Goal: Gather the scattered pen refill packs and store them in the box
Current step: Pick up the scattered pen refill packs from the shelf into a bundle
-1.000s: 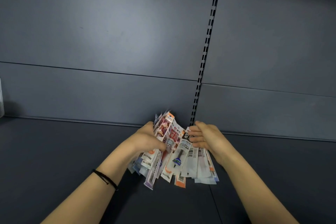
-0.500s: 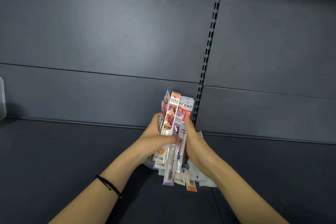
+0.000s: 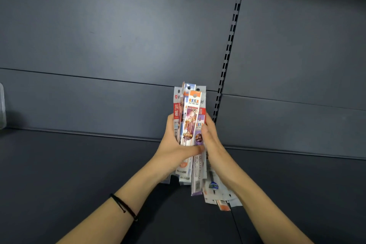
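Observation:
A bundle of several pen refill packs (image 3: 190, 117) stands upright between both hands above the dark shelf, its printed tops pointing at the back wall. My left hand (image 3: 174, 148) grips the bundle from the left with the thumb across its front. My right hand (image 3: 212, 140) presses against the right side, thumb on the front pack. Several more packs (image 3: 219, 194) stick out askew below my right wrist. A clear plastic box (image 3: 2, 107) shows only as an edge at the far left.
The dark grey shelf board (image 3: 79, 174) stretches to both sides of my arms. Behind it rises the grey back panel with a slotted upright rail (image 3: 227, 49). A black cord bracelet sits on my left wrist.
The packs were fanned out flat on the shelf; both hands have squeezed them together into one upright bundle and raised it slightly.

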Available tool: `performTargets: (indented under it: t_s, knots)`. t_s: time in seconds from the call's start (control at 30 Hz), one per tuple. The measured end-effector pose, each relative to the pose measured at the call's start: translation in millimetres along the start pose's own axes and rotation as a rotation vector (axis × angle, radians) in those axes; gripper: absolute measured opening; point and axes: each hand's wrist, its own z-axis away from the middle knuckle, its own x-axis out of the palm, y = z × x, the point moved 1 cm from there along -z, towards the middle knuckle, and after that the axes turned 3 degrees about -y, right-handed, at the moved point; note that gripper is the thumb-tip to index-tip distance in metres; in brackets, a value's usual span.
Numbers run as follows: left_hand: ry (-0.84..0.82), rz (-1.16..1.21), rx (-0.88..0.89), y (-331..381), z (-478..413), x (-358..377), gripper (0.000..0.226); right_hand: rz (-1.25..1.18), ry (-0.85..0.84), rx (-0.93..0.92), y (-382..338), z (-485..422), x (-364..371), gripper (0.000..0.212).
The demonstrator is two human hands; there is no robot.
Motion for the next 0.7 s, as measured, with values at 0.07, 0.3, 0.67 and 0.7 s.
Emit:
performTargets:
  t_s: [0.07, 0.3, 0.67, 0.7]
  knots:
    - [0.004, 0.017, 0.091, 5.1, -0.9, 0.8, 0.085, -0.013, 0.003, -0.09, -7.7, 4.1, -0.3, 0.056]
    - [-0.039, -0.138, -0.027, -1.2, 2.5, -1.2, 0.039, -0.03, -0.018, -0.076, -13.6, 7.2, -12.9, 0.059]
    - [-0.061, -0.135, -0.092, -0.8, 9.0, 13.1, 0.042, -0.161, -0.07, -0.024, -15.7, 0.1, -16.9, 0.064]
    - [-0.062, -0.132, -0.09, 0.5, 8.7, 13.0, 0.043, -0.13, -0.07, -0.017, -16.4, 2.5, -19.3, 0.061]
